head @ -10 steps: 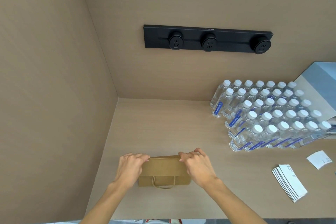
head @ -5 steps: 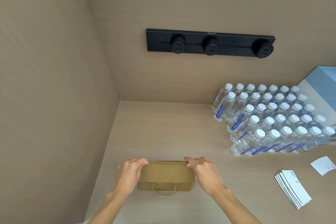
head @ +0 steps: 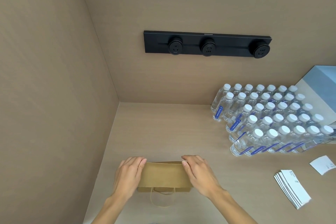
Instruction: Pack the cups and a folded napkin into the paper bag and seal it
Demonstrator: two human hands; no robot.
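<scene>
Two-handed hold on bag point(head: 163, 174), on counter point(head: 163, 132) nr left wall point(head: 54, 96), top folded over. L hand point(head: 128, 176) gripping fold's left end, R hand point(head: 200, 174) its right end, fingers curled. Rows of bottles point(head: 272, 120) well apart, rt side.

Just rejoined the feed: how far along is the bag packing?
Done, apparently: the paper bag has its top folded over; its contents are hidden. In hand: the left hand and right hand hold the fold's ends. Left: sealing; no sticker or tape shows on it.
</scene>
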